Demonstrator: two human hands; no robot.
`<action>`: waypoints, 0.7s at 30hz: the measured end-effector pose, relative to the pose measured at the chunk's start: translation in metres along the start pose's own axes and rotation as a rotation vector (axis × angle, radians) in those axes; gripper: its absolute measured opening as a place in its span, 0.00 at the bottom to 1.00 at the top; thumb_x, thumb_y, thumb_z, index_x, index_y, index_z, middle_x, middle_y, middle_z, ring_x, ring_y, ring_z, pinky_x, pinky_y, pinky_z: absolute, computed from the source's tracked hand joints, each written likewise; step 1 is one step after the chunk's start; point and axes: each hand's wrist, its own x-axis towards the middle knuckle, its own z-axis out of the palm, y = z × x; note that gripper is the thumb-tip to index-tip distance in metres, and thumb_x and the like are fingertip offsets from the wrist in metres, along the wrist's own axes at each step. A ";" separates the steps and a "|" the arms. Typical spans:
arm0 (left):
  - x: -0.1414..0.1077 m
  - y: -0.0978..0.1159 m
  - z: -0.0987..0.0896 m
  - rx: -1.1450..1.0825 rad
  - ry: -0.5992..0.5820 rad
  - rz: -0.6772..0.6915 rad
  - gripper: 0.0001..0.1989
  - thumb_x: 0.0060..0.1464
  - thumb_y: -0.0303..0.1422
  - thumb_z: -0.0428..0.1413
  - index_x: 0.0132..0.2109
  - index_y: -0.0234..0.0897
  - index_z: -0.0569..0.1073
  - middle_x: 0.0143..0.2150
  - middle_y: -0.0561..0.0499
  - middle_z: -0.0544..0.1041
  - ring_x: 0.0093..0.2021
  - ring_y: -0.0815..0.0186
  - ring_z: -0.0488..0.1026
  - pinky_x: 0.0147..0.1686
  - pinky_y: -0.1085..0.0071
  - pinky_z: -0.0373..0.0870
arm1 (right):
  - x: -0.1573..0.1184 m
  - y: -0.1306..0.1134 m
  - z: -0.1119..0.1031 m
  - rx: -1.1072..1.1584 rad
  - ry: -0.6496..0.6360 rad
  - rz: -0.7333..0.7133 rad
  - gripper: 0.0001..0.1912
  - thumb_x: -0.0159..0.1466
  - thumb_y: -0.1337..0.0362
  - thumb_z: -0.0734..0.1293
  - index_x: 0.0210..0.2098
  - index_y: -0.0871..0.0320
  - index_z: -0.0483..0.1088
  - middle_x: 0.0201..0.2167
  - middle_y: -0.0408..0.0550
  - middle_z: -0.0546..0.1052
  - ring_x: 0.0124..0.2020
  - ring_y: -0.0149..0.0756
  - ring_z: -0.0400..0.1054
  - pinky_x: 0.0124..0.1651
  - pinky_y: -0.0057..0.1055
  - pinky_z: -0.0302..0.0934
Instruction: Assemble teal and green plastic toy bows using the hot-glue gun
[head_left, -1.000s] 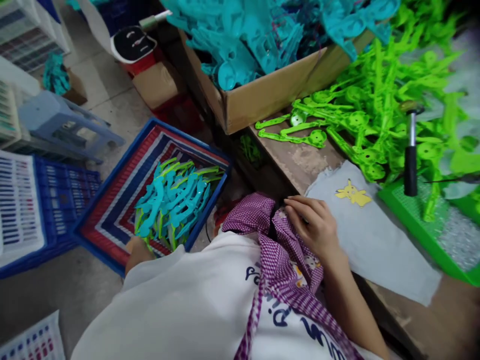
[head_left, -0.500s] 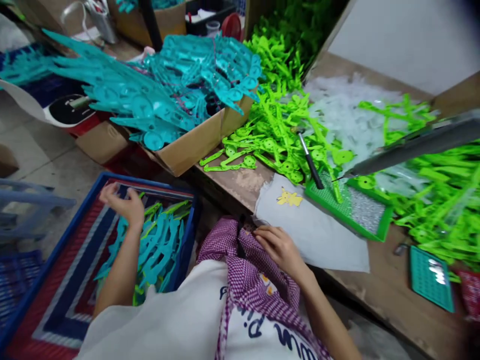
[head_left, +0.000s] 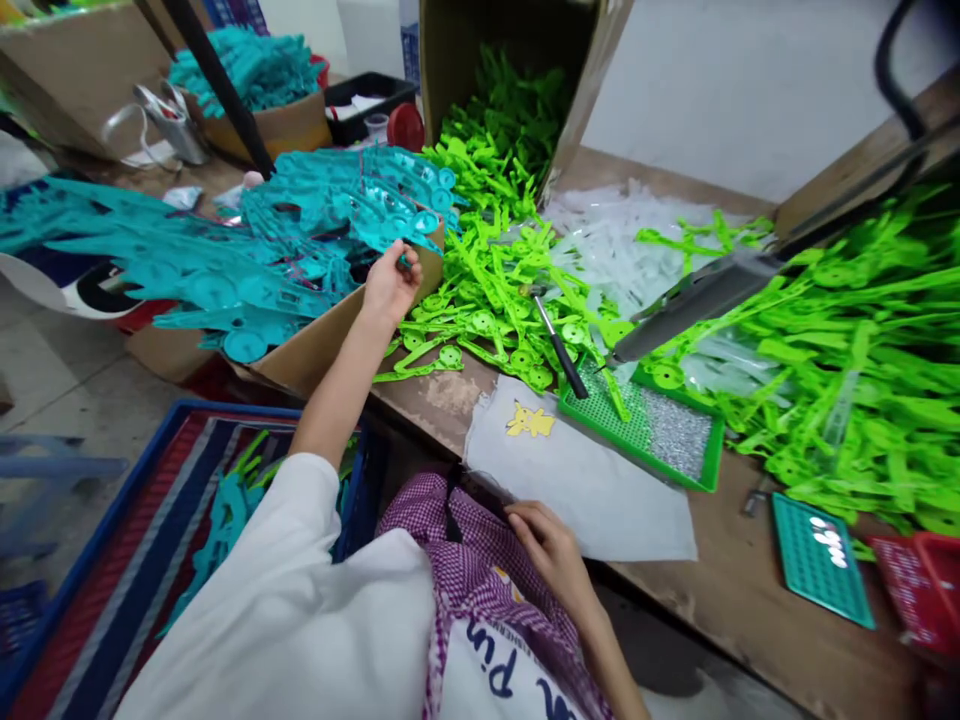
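My left hand [head_left: 391, 285] is at the near right rim of a cardboard box [head_left: 319, 335] piled with long teal plastic parts [head_left: 300, 230] that have round, disc-like ends. Its fingers are curled closed, with a bit of teal plastic showing between them. Most of what they grip is hidden. My right hand [head_left: 551, 550] rests low by the table edge, at the purple checked apron [head_left: 420, 515] and a pale cloth [head_left: 592, 490]. Its fingers lie loosely stretched, with nothing visible in them.
Lime-green plastic parts [head_left: 510, 270] spread over the table. A black-handled tool [head_left: 559, 345] leans on a green tray [head_left: 709, 475] of small metal pieces. A dark grey arm [head_left: 697, 300] reaches over it. Below left stands a blue-rimmed basket [head_left: 172, 415] with teal and green parts.
My left hand has moved from above the blue-rimmed basket up and right to the teal parts in the box, and its fingers have closed. My right hand stays by the table edge. The view has shifted.
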 end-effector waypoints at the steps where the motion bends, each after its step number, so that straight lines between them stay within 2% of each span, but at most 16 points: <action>1: -0.004 -0.004 0.002 0.016 -0.029 0.054 0.12 0.67 0.33 0.53 0.33 0.37 0.66 0.25 0.58 0.68 0.21 0.77 0.66 0.25 0.81 0.65 | 0.000 0.000 0.001 0.019 -0.009 0.012 0.12 0.71 0.60 0.62 0.41 0.54 0.77 0.39 0.48 0.82 0.41 0.38 0.78 0.45 0.34 0.71; 5: -0.019 -0.034 0.005 0.213 -0.204 0.196 0.12 0.64 0.39 0.57 0.36 0.39 0.66 0.25 0.58 0.67 0.22 0.75 0.64 0.23 0.78 0.60 | 0.012 -0.008 0.004 0.041 -0.050 0.035 0.13 0.72 0.59 0.61 0.41 0.53 0.77 0.40 0.49 0.82 0.43 0.40 0.77 0.47 0.36 0.71; 8: -0.019 -0.056 0.001 0.445 -0.298 0.296 0.17 0.61 0.46 0.59 0.35 0.40 0.65 0.24 0.58 0.65 0.22 0.73 0.62 0.24 0.74 0.58 | 0.026 -0.017 0.003 0.033 -0.068 0.027 0.13 0.72 0.59 0.61 0.42 0.53 0.77 0.40 0.49 0.82 0.43 0.40 0.77 0.47 0.37 0.70; 12: -0.032 -0.078 -0.002 0.632 -0.496 0.412 0.23 0.59 0.55 0.57 0.35 0.40 0.64 0.25 0.57 0.65 0.24 0.70 0.62 0.29 0.70 0.62 | 0.049 -0.036 -0.011 0.068 -0.024 -0.026 0.11 0.71 0.60 0.62 0.41 0.53 0.77 0.39 0.48 0.81 0.42 0.37 0.76 0.47 0.34 0.70; 15: -0.065 -0.097 0.002 0.695 -0.627 0.382 0.23 0.60 0.57 0.52 0.35 0.40 0.65 0.26 0.55 0.66 0.26 0.69 0.63 0.31 0.68 0.65 | 0.086 -0.063 -0.036 0.109 0.186 -0.099 0.09 0.71 0.60 0.64 0.43 0.53 0.76 0.41 0.48 0.81 0.45 0.36 0.76 0.50 0.35 0.69; 18: -0.111 -0.120 0.000 0.769 -0.656 0.297 0.23 0.62 0.55 0.49 0.33 0.40 0.66 0.27 0.52 0.69 0.29 0.65 0.67 0.35 0.65 0.69 | 0.129 -0.091 -0.060 0.142 0.551 -0.151 0.15 0.71 0.57 0.63 0.55 0.51 0.71 0.53 0.50 0.77 0.57 0.40 0.71 0.60 0.43 0.65; 19: -0.128 -0.127 -0.004 0.798 -0.649 0.247 0.23 0.62 0.55 0.49 0.32 0.41 0.67 0.27 0.51 0.70 0.30 0.64 0.68 0.37 0.64 0.70 | 0.139 -0.097 -0.064 0.136 0.547 -0.174 0.20 0.70 0.55 0.64 0.59 0.50 0.68 0.57 0.50 0.75 0.61 0.41 0.68 0.62 0.45 0.63; 21: -0.158 -0.137 -0.020 0.829 -0.672 0.187 0.22 0.62 0.54 0.49 0.32 0.41 0.69 0.28 0.49 0.71 0.32 0.61 0.70 0.38 0.62 0.73 | 0.148 -0.102 -0.063 0.132 0.397 -0.203 0.27 0.68 0.52 0.66 0.64 0.49 0.63 0.62 0.51 0.72 0.64 0.44 0.65 0.64 0.46 0.62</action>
